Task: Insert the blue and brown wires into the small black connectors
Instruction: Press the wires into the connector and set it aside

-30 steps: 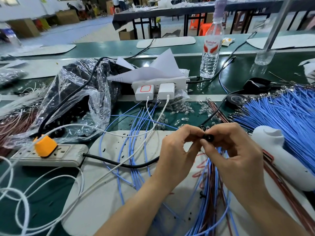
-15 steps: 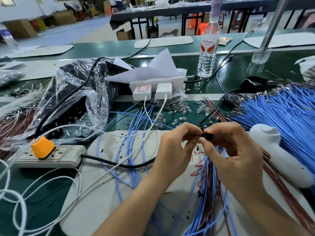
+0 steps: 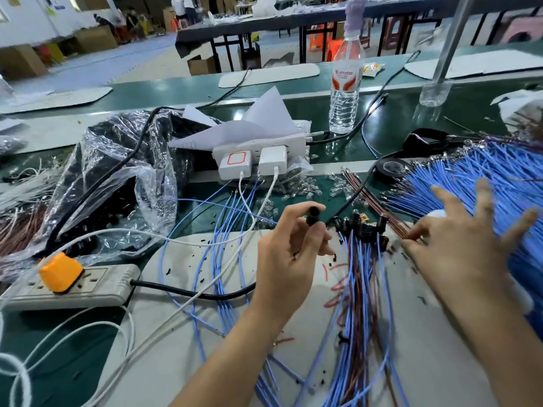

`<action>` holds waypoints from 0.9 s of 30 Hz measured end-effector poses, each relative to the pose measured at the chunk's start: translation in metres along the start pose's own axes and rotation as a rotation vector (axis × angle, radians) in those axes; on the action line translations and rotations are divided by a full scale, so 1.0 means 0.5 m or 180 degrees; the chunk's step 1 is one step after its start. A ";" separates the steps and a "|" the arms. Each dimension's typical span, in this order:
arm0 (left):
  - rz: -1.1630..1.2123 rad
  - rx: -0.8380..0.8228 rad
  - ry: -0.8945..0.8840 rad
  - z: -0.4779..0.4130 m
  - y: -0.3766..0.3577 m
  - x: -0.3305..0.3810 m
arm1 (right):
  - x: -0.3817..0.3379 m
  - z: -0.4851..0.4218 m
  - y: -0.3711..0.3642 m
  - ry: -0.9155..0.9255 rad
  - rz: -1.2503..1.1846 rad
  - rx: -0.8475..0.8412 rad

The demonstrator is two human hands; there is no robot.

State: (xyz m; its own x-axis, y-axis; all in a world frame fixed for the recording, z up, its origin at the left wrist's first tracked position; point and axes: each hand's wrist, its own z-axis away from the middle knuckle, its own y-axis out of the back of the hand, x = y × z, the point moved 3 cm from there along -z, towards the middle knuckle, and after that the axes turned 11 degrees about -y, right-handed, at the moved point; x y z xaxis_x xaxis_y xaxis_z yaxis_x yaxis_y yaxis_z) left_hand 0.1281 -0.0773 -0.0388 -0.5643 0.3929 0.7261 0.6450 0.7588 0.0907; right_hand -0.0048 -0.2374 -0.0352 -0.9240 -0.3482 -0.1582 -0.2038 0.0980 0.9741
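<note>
1. My left hand pinches one small black connector between thumb and curled fingers. It is raised just left of the cluster of wired connectors, clear of it.
2. The connector's long axis runs roughly up and away from me. I cannot tell which end is the open one.
3. My right hand is on the far side of that cluster, to its right. Three fingers fan wide over the blue wires.
4. My two lower right fingertips reach the near ends of the brown wires, just right of the cluster. Blur hides whether they have closed on a strand, so I cannot tell.
5. The brown strands lie slanted, from behind the cluster down toward its right edge. The blue bundle fans out further right again.
6. The wire supply is therefore all on my right hand's side, and the empty connector on my left.
7. I judge the step to be fetching a fresh wire. Next the strand must cross above the cluster, with its tip lined up with the connector's axis.
8. The risk is snagging the wired leads that trail toward me from the cluster.
</note>
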 end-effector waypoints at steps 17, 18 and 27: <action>-0.0229 -0.0200 -0.0018 0.004 -0.008 0.002 | -0.017 0.002 -0.016 -0.0089 0.0646 0.0074; -0.0234 -0.0213 -0.0032 0.004 -0.008 0.003 | -0.017 0.002 -0.017 -0.0065 0.0622 0.0069; -0.0339 -0.0306 0.0107 0.006 -0.011 0.003 | -0.016 0.005 0.019 0.0464 -0.1536 0.1303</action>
State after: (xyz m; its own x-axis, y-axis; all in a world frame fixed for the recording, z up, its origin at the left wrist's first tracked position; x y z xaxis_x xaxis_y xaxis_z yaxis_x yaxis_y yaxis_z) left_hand 0.1223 -0.0794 -0.0401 -0.6157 0.2940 0.7311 0.6296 0.7414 0.2322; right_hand -0.0001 -0.2311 -0.0251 -0.6503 -0.5621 -0.5110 -0.7185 0.2364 0.6541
